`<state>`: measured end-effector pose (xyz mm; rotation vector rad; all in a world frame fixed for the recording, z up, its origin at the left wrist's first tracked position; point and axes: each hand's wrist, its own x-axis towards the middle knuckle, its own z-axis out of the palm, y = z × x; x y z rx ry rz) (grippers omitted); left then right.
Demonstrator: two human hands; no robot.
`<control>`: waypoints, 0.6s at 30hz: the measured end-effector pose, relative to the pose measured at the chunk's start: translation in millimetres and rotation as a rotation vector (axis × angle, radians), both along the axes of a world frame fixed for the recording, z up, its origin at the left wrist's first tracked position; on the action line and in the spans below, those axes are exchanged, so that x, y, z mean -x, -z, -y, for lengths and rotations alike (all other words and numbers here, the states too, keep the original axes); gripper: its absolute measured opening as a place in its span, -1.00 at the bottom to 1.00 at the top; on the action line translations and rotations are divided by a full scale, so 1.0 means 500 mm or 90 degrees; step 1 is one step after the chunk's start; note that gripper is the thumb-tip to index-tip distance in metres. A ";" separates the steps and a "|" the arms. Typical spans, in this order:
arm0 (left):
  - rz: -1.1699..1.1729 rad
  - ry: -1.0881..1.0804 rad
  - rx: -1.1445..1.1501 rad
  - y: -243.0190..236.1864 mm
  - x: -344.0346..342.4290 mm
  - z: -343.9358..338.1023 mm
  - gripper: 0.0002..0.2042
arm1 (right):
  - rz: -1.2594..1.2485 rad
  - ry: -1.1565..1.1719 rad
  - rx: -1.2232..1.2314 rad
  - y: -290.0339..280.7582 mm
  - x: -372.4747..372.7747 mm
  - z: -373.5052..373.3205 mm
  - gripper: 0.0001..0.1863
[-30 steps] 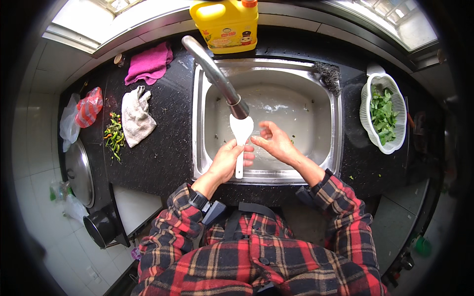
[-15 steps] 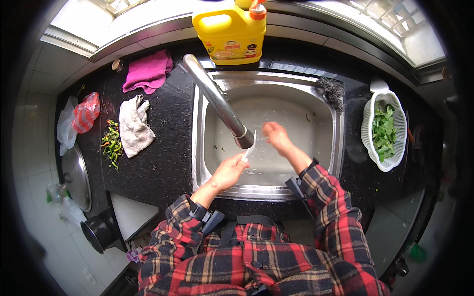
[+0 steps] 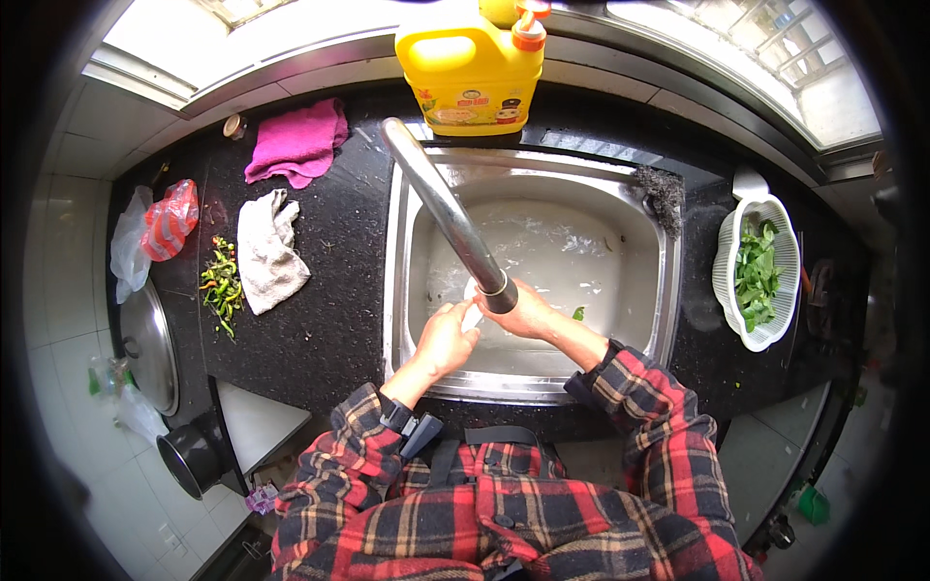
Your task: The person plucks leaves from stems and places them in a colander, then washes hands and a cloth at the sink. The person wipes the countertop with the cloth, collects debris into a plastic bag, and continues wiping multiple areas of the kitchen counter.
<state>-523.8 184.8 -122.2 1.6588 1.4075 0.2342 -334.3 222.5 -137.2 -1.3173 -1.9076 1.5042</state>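
Note:
Over the sink (image 3: pixel 591 382), my left hand (image 3: pixel 444 342) is closed around a slim white thing (image 3: pixel 472 317), perhaps a dish seen edge-on; its kind I cannot make out. Close beside it, my right hand (image 3: pixel 531 315) reaches under the end of the metal tap (image 3: pixel 450 208), at the upper part of the white thing. The spout hides most of the right fingers, so their grip does not show. A small green leaf scrap (image 3: pixel 578 314) lies in the basin, right of that hand, and the basin's bottom looks wet.
Left on the black counter (image 3: pixel 339 320) lie a white cloth (image 3: pixel 269 254), a pink cloth (image 3: pixel 298 142), chili peppers (image 3: pixel 223 286) and a red-striped bag (image 3: pixel 171 221). A yellow jug (image 3: pixel 470 77) stands behind the tap. At right are a basket (image 3: pixel 722 257) of leaves and a scourer (image 3: pixel 662 198).
My right hand has come left and nearer, from the open basin to beside my left hand under the tap. A green scrap now shows in the basin. The view has shifted slightly.

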 end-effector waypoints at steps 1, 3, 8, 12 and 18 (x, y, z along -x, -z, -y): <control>0.006 0.002 -0.035 -0.010 -0.002 0.000 -0.43 | 0.081 0.046 -0.072 0.001 0.001 -0.008 -0.77; 0.044 -0.057 0.021 -0.029 -0.007 -0.008 -0.44 | 0.226 0.064 -0.190 0.007 -0.005 -0.049 -0.75; 0.180 -0.244 0.271 -0.070 -0.004 -0.013 -0.33 | 0.019 0.196 -0.302 -0.041 -0.002 -0.147 -0.58; 0.241 -0.303 0.326 -0.073 0.007 -0.012 -0.39 | -0.099 0.063 -0.237 -0.093 0.047 -0.182 -0.52; 0.400 -0.406 0.421 -0.049 0.024 -0.017 -0.54 | -0.227 0.030 -0.219 -0.050 0.049 -0.159 -0.50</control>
